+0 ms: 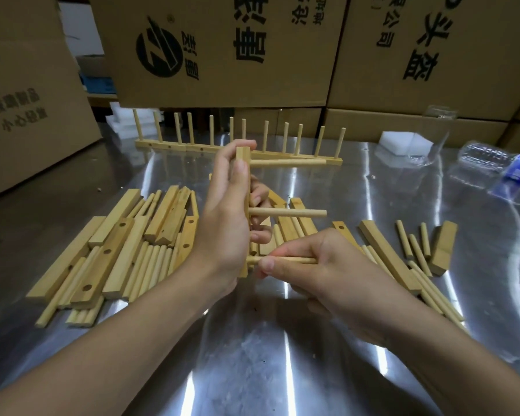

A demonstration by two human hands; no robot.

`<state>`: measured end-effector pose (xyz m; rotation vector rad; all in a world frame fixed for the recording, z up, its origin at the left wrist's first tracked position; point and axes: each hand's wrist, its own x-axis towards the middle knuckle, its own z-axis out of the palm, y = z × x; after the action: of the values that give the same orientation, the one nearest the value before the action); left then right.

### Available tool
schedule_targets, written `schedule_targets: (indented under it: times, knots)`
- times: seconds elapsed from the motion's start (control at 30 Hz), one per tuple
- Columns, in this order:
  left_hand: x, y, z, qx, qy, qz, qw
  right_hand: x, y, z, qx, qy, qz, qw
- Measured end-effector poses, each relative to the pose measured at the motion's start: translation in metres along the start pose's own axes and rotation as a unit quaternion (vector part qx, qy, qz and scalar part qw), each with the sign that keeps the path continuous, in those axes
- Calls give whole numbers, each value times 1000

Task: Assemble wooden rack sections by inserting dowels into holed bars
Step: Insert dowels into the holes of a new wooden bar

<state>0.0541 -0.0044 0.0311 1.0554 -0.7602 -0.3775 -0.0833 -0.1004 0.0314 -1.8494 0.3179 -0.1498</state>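
My left hand grips a holed wooden bar, held upright above the table. Two dowels stick out of it to the right: an upper dowel and a middle dowel. My right hand pinches a third dowel whose left end meets the bar's lower part. Finished rack sections with upright dowels stand at the back. Loose bars and dowels lie in a pile on the left, and more bars and dowels lie on the right.
The shiny metal table stretches toward me. Cardboard boxes wall the back and left. White foam blocks and a plastic bottle lie at the back right.
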Motion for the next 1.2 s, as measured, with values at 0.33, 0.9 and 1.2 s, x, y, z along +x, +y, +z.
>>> schedule_targets:
  times: [0.33,0.9,1.2]
  knots:
    - [15,7,-12,-9,107,-15,994,0,-6,-43,36,48,-55,997]
    - [6,6,-1,-119,132,-108,978,7,2,19,138,107,-197,965]
    - [5,11,8,-100,149,-120,976,-1,-10,28,153,173,-250,940]
